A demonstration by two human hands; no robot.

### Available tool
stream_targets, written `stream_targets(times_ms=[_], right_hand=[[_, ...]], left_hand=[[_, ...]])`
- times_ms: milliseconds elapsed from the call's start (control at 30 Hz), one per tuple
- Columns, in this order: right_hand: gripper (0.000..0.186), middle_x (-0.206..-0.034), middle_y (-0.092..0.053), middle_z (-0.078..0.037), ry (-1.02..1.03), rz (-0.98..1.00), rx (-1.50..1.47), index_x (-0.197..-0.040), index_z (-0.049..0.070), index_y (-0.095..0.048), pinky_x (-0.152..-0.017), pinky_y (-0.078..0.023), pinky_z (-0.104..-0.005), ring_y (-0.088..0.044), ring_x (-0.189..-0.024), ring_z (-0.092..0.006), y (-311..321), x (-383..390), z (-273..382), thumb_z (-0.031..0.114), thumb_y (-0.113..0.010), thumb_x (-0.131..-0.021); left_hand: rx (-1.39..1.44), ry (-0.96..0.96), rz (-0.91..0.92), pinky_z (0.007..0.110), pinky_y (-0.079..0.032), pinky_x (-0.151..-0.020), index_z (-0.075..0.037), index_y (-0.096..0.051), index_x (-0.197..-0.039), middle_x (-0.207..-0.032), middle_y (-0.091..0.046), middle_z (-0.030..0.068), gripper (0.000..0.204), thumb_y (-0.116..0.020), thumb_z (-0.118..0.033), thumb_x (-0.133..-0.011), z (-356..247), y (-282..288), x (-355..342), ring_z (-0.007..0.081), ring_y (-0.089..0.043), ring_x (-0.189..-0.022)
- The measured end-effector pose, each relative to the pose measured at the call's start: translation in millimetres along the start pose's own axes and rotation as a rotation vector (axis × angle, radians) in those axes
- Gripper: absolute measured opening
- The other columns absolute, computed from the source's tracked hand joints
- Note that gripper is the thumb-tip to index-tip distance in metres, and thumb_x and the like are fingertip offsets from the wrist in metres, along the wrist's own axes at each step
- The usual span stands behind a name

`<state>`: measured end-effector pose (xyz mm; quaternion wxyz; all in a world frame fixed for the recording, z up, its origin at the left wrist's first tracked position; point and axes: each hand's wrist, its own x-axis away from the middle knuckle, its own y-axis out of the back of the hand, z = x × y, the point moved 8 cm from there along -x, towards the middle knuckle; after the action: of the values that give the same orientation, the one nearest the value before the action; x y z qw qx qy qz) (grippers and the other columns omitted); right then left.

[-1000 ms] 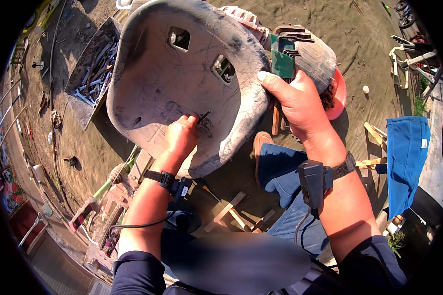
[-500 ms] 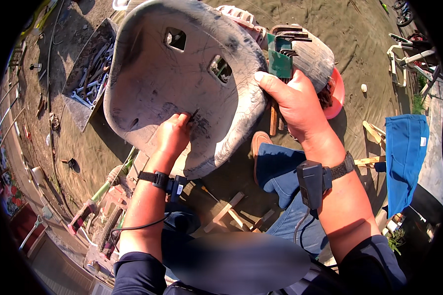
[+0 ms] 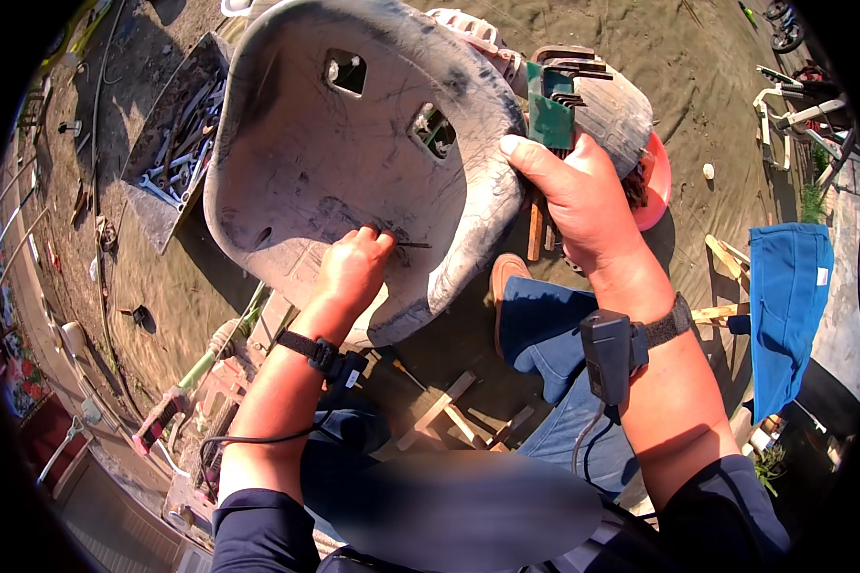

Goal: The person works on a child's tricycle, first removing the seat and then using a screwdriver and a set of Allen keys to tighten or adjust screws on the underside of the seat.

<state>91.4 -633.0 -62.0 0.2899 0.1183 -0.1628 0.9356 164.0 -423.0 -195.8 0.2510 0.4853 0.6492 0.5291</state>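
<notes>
Pinching a thin dark metal rod [image 3: 414,245], our left hand [image 3: 354,267] needs steadiness while our right hand [image 3: 585,202] grips a flat green key holder [image 3: 551,122].

the seat [image 3: 277,158] is the landmark. over its near part, within its outline, is the left hand [image 3: 358,263], with a rod [image 3: 414,244] in its fingers pointing toward the seat's right side. two cut-outs lie in the seat's far half, one farther left than the other. just right of the seat is the right hand [image 3: 588,196], with the key holder [image 3: 551,119] in its grip. left of the seat stands a tray [image 3: 158,218] with wrenches [image 3: 170,186] in it. right of the seat, past the key holder, is a basin [image 3: 655,186]; well right hangs a cloth [image 3: 788,320]. on the seat's near side are wood strips [image 3: 441,411].
</notes>
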Motion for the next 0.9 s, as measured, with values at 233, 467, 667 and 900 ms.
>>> stream_targets(times_ms=[233,467,667,900], right_hand=[[0.037,-0.110,-0.065,-0.004,-0.024,-0.004,-0.027,-0.126,-0.002,-0.057,-0.088,-0.050,-0.0281,-0.061,-0.096,-0.0108,-2.5,0.8,1.9,0.010,-0.065,-0.092],[0.036,-0.107,-0.066,-0.004,-0.028,0.001,-0.004,-0.124,-0.002,-0.057,-0.085,-0.051,-0.0279,-0.062,-0.092,-0.0109,2.2,1.3,0.2,0.011,-0.066,-0.092],[0.031,-0.104,-0.066,-0.002,-0.029,0.010,0.004,-0.119,-0.001,-0.060,-0.086,-0.050,-0.0277,-0.061,-0.092,-0.0099,3.2,1.2,-4.0,0.015,-0.066,-0.093],[0.033,-0.105,-0.065,-0.002,-0.025,0.006,0.025,-0.121,-0.001,-0.059,-0.086,-0.050,-0.0280,-0.060,-0.093,-0.0103,2.7,1.4,-2.1,0.015,-0.066,-0.092]], left_hand=[[0.030,0.055,0.006,0.042,-0.056,-0.069,-0.010,-0.063,-0.093,-0.085,-0.060,0.0129,0.015,-0.060,-0.007,-0.079,11.1,-9.1,0.4,0.0319,-0.066,-0.083],[0.050,0.110,0.008,0.044,-0.056,-0.067,-0.009,-0.063,-0.095,-0.086,-0.061,0.0142,0.013,-0.060,-0.009,-0.082,9.0,-7.8,-5.2,0.0337,-0.067,-0.079],[-0.028,0.141,0.102,0.044,-0.057,-0.068,-0.007,-0.062,-0.096,-0.086,-0.062,0.0164,0.013,-0.059,-0.013,-0.084,5.1,-8.4,-6.8,0.0356,-0.068,-0.079],[0.009,0.180,0.094,0.046,-0.056,-0.068,-0.006,-0.062,-0.094,-0.085,-0.064,0.0175,0.014,-0.059,-0.018,-0.088,5.5,-4.2,-8.5,0.0367,-0.068,-0.078]])
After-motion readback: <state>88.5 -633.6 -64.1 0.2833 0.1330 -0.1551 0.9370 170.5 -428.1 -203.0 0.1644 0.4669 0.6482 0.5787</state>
